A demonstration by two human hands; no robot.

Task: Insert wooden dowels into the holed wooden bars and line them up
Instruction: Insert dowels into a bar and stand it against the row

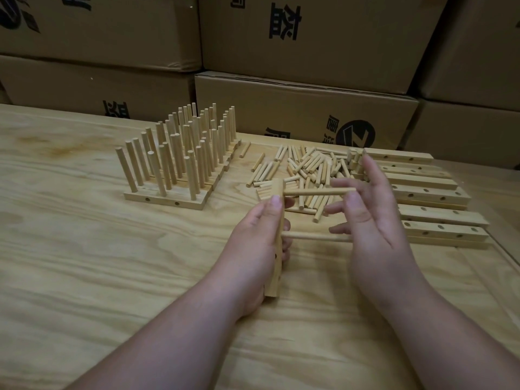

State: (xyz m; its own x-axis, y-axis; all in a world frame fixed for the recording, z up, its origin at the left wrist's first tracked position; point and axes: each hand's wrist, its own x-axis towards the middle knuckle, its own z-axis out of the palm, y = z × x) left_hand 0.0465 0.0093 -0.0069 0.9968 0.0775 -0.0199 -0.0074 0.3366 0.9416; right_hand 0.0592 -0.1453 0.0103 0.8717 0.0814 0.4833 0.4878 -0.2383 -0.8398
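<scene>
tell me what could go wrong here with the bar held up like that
1. The left hand holds the bar on end, so the two dowels stick out sideways; if loosely seated they may slip out.
2. The right hand is open among them and could knock one askew.

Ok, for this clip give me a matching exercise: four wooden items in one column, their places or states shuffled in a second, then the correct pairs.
Things:
1. finished bars
2. loose dowels
3. empty bars
4. bar in the left hand

States:
A. lying scattered in a heap at mid-table
B. stacked flat at the right, holes unfilled
C. held on end, two dowels sticking out sideways
D. lined up at the left, dowels standing upright

Pairs: 1-D, 2-A, 3-B, 4-C
</scene>
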